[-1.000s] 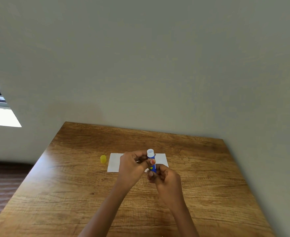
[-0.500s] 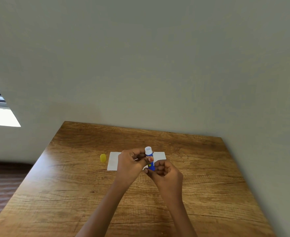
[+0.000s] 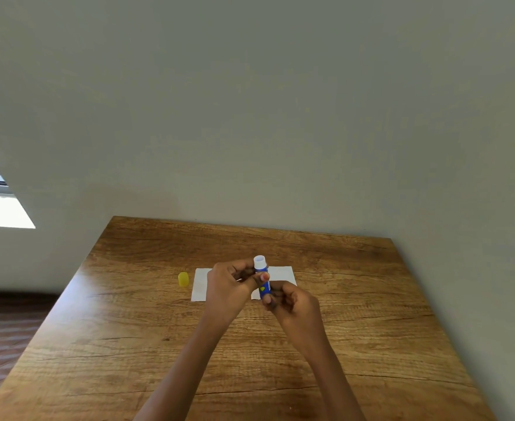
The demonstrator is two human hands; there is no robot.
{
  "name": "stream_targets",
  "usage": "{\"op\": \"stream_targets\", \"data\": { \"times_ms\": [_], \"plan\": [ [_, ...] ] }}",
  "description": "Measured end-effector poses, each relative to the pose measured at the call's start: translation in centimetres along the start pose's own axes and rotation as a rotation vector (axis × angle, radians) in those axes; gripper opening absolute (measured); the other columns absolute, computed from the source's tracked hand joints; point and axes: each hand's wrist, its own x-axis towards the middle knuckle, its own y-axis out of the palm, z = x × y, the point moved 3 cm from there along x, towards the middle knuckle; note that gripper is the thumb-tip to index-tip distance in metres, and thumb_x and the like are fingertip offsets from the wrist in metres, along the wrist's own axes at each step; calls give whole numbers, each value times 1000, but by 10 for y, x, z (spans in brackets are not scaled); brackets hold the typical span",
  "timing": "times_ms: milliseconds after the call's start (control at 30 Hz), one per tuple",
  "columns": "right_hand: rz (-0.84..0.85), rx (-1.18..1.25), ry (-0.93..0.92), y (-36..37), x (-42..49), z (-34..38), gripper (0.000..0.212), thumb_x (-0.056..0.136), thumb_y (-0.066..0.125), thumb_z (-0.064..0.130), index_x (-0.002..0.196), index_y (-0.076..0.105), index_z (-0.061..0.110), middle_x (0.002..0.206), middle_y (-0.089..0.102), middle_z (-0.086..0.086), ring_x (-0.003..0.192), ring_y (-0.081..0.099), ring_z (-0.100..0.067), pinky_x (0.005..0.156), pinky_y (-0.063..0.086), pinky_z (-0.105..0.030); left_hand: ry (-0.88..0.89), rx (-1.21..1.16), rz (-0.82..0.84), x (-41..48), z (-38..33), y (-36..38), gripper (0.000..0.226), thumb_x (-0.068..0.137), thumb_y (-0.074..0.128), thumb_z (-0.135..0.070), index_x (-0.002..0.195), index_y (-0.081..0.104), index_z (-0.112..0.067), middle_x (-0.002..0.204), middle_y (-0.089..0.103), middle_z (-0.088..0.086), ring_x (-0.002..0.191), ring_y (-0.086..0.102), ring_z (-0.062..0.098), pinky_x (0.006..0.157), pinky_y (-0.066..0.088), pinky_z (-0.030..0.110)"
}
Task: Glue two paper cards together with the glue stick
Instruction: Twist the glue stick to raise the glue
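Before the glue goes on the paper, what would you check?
1. Cap off the glue stick: ok; the yellow cap lies on the table, left of the paper.
2. Firm hold: ok; the left hand grips the barrel and the right hand pinches the base.
3. Glue raised above the white rim: cannot tell.
4. Tip aimed at the paper: not ok; it points up.
5. Paper flat: ok.
6. Two separate cards: cannot tell; the hands hide the middle.

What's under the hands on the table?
White paper lies flat on the table beneath the left hand and right hand, which hold the glue stick. The hands cover its middle, so one card or two cannot be told.
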Motion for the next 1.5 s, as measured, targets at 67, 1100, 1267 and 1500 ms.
{"op": "stream_targets", "data": {
  "times_ms": [67,1100,1267,1500],
  "plan": [
    [-37,-10,15,0,0,0,26,74,78,19,95,64,26,83,72,4,77,68,-5,70,54,-17,-8,0,-13,0,-1,-1,16,71,77,-14,85,75,-21,73,71,-15,74,67,-4,66,51,11],
    [-184,-25,-33,2,14,9,19,73,78,12,80,63,21,77,70,9,71,67,1,62,51,-11,44,-13,-22,10,-14,0,15,72,77,-10,87,75,-13,75,72,-7,72,66,-5,63,49,8],
    [-64,-41,-54,3,17,9,24,89,57,4,97,64,26,90,71,8,86,68,-6,77,54,-19,44,-39,-35,13,-17,1,16,73,75,-8,89,75,-13,77,73,-4,73,68,0,64,51,10],
    [-104,12,-48,4,12,9,29,85,66,15,108,59,31,82,72,8,81,69,-4,75,55,-19,24,-69,-58,11,-17,-1,18,72,76,-7,89,74,-14,76,72,-7,73,68,-3,64,50,7]
  ]
}}
